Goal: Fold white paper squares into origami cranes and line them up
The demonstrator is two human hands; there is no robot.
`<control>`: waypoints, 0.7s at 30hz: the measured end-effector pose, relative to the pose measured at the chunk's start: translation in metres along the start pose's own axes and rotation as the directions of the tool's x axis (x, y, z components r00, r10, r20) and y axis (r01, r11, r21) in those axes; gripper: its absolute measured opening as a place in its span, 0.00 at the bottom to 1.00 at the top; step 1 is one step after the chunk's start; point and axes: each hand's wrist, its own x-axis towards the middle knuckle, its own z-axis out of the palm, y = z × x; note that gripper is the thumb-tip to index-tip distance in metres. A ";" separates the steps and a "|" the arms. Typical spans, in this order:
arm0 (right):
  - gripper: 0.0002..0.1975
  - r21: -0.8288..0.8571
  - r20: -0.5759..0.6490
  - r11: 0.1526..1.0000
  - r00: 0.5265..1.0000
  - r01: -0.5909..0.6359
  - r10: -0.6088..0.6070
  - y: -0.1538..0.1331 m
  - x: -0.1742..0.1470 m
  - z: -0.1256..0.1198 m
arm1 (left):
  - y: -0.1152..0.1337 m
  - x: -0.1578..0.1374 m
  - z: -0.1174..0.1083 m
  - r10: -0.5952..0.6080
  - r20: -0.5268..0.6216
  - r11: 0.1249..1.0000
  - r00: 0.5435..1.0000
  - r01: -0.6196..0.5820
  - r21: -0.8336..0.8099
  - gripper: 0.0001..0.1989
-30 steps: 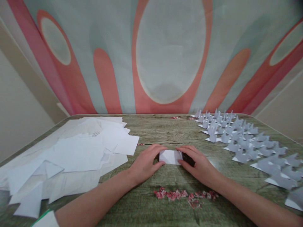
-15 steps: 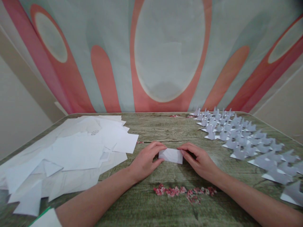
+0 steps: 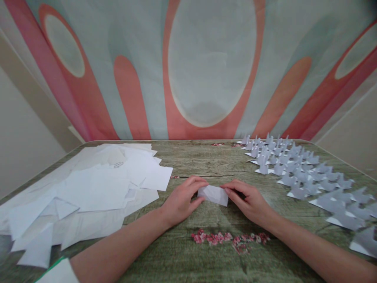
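Observation:
A small folded piece of white paper (image 3: 213, 195) is held between my two hands, low over the middle of the table. My left hand (image 3: 184, 198) grips its left end, thumb below and fingers above. At the upper right corner, my right hand (image 3: 247, 198) pinches the paper between thumb and fingers. The paper looks like a flat rectangle with faint crease lines, tilted slightly down to the right.
A broad, messy pile of white paper sheets (image 3: 97, 188) covers the left side of the table (image 3: 203, 161). Several rows of folded white paper figures (image 3: 297, 173) stand along the right. Pink flowers (image 3: 229, 237) appear on the tabletop nearer me. A patterned backdrop (image 3: 212, 59) rises behind.
The folded paper has tilted slightly, its lower right corner a little lower. Both hands keep their hold in nearly the same place.

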 end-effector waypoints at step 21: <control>0.11 -0.038 -0.011 0.999 1.000 -0.002 0.001 0.003 -0.001 0.002 | 0.001 0.000 -0.001 0.013 -0.023 0.995 1.000 -0.010 0.097 0.21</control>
